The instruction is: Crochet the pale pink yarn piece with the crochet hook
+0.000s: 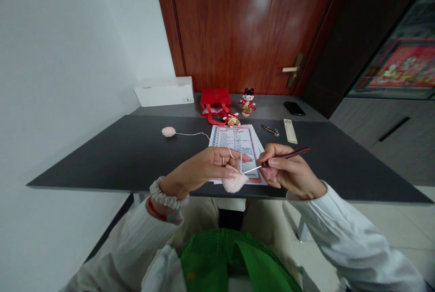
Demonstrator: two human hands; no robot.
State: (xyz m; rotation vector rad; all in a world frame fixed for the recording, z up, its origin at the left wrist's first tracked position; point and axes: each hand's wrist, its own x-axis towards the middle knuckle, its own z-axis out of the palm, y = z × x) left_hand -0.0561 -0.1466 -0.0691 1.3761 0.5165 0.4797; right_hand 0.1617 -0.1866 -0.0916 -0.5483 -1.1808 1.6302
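Between thumb and fingers, my left hand (pixel 207 167) pinches a small pale pink crocheted piece (pixel 234 183) over the table's front edge. White-pink yarn (pixel 241 163) loops over the left index finger and runs down to the piece. My right hand (pixel 288 169) is closed round the dark red handle of a crochet hook (pixel 288 154). Its thin metal shaft points left, and the tip meets the upper right rim of the piece. A pale pink yarn ball (pixel 169 132) lies to the left on the table, its strand running towards the printed sheets (pixel 234 140) beneath my hands.
On the dark table (pixel 112 160) stand a white box (pixel 165 92), a red bag (pixel 215 101) and a crocheted doll (pixel 248 102). A smaller doll (pixel 232 120) lies by the bag. To the right are scissors (pixel 270 130), a pale flat strip (pixel 290 131) and a black phone (pixel 294 109).
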